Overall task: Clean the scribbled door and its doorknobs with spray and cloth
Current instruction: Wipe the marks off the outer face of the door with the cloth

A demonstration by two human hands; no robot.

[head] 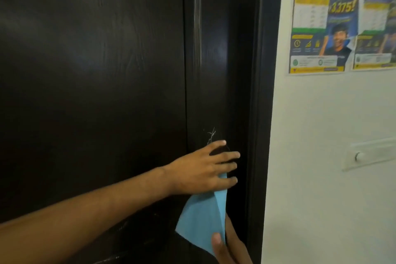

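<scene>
1. Nearest, at the bottom edge, my right hand pinches the lower corner of one blue cloth, thumb on its front; this grip is clenched on the fabric.
2. The cloth hangs from under my left hand above it.
3. My left hand reaches in from the lower left, fingers spread and straight, pressing over a dark round doorknob; only one knob shows, mostly covered. This grip is released, not curled.
4. One dark brown door fills the left; faint white scribbles sit just above my fingers.
5. Farther right, a white wall carries two posters and one switch plate.
</scene>
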